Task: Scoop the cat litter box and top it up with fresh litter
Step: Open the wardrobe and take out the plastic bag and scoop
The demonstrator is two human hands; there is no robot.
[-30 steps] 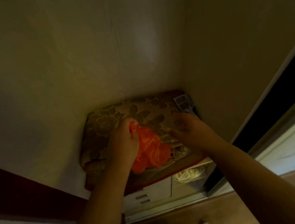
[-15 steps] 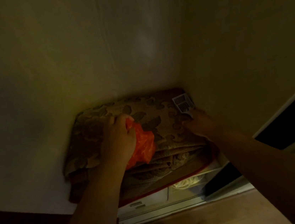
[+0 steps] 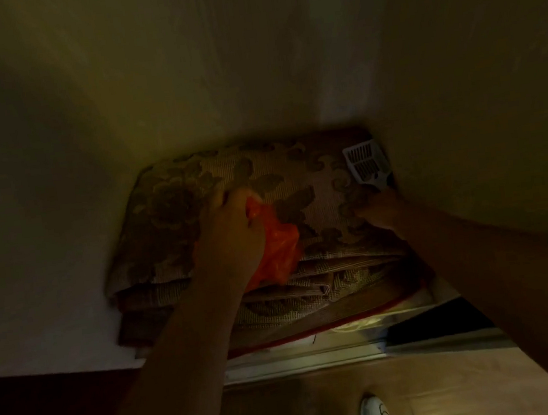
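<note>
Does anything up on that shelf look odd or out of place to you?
Yes: a white slotted litter scoop lies on folded patterned fabric, wedged in the far right corner, an odd spot for it. The right hand is at its handle. The left hand grips a crumpled orange plastic bag. The fabric's folds look uneven.

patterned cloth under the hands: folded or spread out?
Folded. The patterned cloth shows several stacked layers along its near edge, below the orange bag that the left hand grips.

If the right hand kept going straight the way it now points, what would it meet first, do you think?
Most likely the white litter scoop, lying on the folded patterned fabric just beyond the right hand. The dim light hides whether the fingers already touch its handle.
</note>
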